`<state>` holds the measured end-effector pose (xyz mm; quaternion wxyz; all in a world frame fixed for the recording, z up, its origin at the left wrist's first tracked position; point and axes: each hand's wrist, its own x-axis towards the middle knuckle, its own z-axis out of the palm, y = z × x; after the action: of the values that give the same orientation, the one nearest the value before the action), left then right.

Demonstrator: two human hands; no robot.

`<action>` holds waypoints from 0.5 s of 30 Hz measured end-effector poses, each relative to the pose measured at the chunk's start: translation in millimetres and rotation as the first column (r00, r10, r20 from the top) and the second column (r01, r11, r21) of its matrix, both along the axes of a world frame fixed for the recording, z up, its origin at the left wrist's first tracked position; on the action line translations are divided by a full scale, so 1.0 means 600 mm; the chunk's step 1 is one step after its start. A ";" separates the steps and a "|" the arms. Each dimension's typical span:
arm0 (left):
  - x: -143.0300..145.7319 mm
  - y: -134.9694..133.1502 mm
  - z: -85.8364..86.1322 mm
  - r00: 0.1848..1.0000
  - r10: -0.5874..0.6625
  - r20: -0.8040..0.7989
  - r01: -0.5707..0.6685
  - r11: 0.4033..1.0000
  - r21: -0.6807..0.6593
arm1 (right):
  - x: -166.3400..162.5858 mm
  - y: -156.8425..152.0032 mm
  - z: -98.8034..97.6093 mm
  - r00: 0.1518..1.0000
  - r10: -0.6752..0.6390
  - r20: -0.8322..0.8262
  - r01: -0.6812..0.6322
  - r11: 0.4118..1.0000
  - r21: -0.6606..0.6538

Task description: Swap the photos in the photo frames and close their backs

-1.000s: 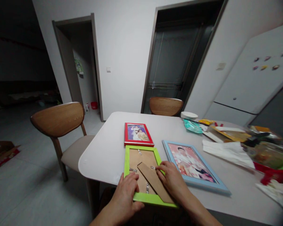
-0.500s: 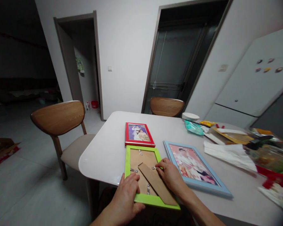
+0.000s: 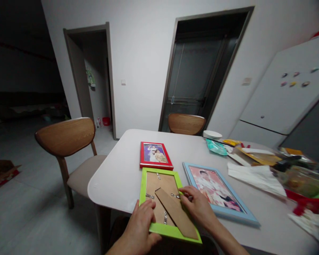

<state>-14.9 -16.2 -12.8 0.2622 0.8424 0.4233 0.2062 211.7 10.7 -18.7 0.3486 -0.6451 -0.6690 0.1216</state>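
Observation:
A lime-green picture frame (image 3: pixel 145 182) lies face down at the table's near edge, its brown backing board (image 3: pixel 159 182) showing. My left hand (image 3: pixel 140 225) is closed on its lower left corner, fingers over the rim and thumb at the bottom edge. My right hand (image 3: pixel 199 209) has its fingers curled at the right rim, beside a small metal clip (image 3: pixel 174 195). Similar clips sit at the top, left and bottom of the backing. The brown stand leg (image 3: pixel 175 214) slants across the board towards the lower right. What my right fingertips press is partly hidden.
A red picture frame (image 3: pixel 143 156) lies just beyond the green one, and a blue picture frame (image 3: pixel 227 186) to the right, both picture side up. Tissue paper (image 3: pixel 255 179), a teal packet (image 3: pixel 216 147) and a white bowl (image 3: pixel 212 135) crowd the table's right. Wooden chairs (image 3: pixel 69 136) stand around.
My right fingers have shifted from the inner side of the right clip to the frame's right rim. That clip now reaches towards the rim. My left hand keeps its hold.

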 end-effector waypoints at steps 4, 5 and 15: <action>-0.002 -0.001 -0.005 0.998 -0.004 0.057 0.004 1.000 -0.002 | 0.029 -0.018 0.002 0.935 -0.150 -0.320 0.161 0.987 0.009; -0.003 -0.002 -0.004 0.997 0.001 0.076 0.000 1.000 -0.008 | 0.034 -0.022 0.001 0.886 -0.173 -0.429 0.187 0.982 -0.010; 0.021 -0.017 0.011 0.770 0.089 0.632 0.086 0.967 -0.240 | -0.072 -0.070 0.000 0.334 -0.092 -0.938 -0.219 0.960 -0.172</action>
<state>-2.6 -26.2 -6.2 0.4960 0.6810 0.3326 0.4237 168.8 -31.0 -18.9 0.5740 -0.4705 -0.3471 0.5734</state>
